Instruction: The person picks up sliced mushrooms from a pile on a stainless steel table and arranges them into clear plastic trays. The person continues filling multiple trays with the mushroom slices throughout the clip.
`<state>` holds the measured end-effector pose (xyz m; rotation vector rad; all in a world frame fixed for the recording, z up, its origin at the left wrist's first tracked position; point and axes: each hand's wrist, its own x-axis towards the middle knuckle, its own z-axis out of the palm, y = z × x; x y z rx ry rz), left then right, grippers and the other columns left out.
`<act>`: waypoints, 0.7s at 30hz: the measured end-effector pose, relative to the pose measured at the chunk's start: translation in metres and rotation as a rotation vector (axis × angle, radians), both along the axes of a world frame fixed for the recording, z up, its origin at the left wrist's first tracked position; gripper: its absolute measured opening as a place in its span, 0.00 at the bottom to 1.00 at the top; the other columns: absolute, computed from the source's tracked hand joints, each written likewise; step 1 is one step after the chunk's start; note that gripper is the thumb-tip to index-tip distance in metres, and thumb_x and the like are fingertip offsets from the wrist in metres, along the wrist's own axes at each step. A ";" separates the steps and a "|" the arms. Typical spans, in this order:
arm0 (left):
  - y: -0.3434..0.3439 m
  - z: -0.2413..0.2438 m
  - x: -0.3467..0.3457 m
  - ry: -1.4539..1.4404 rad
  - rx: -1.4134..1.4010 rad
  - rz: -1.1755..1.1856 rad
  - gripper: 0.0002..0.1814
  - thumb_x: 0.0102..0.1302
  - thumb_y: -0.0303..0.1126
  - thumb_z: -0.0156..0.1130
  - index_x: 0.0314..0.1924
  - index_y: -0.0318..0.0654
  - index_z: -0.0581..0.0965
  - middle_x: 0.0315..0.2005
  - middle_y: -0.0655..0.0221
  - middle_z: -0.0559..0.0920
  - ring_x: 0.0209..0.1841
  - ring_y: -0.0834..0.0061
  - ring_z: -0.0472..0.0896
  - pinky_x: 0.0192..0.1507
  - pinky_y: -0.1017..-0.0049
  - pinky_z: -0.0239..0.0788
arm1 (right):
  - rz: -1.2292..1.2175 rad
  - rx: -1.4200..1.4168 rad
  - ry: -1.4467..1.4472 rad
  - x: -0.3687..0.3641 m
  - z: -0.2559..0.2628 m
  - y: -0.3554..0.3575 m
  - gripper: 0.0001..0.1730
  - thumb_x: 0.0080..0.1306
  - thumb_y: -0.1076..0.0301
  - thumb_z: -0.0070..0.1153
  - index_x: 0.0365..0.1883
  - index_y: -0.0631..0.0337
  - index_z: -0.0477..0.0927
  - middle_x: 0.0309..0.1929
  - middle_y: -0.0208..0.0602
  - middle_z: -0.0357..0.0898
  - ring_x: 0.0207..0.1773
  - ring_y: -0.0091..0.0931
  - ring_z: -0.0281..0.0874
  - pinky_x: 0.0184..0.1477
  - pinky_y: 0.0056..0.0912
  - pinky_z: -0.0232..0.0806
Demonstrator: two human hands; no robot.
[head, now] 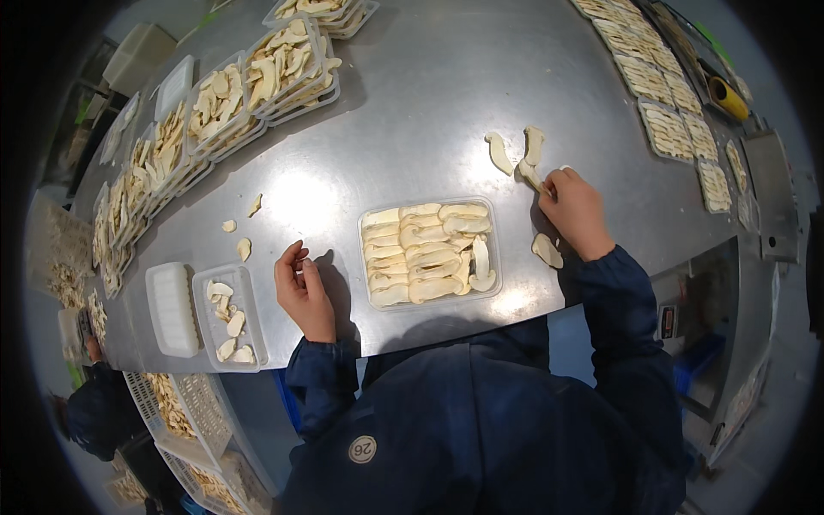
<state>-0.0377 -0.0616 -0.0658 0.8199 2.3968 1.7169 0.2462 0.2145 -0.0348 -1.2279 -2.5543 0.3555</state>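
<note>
A clear plastic tray (494, 257) with rows of sliced pale mushrooms (421, 254) lies before me near the table's front edge. One upright slice (481, 265) fills part of its right column, beside a small dark gap. To the right, my right hand (575, 211) pinches a mushroom slice (530, 175) whose far end reaches two loose slices, a curved one (498, 154) and a straighter one (533, 145). Another slice (547, 250) rests on the metal below that hand. My left hand (304, 296) hovers left of the tray, fingers loosely curled, thumb apart, holding nothing.
Left of me are a tray with several mushroom pieces (222, 322) and white stacked trays (170, 309). Heaped mushroom trays (219, 106) line the back left; filled trays (666, 129) stand at right. Perforated crates (206, 412) hold slices below. A co-worker (96, 409) is at far left.
</note>
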 end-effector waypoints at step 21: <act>-0.001 -0.006 -0.004 -0.020 0.031 -0.033 0.15 0.72 0.24 0.52 0.56 0.34 0.76 0.45 0.68 0.79 0.37 0.85 0.75 0.41 0.84 0.67 | -0.121 0.108 0.007 0.015 -0.006 -0.026 0.08 0.62 0.67 0.57 0.35 0.62 0.74 0.36 0.42 0.77 0.37 0.44 0.77 0.36 0.45 0.71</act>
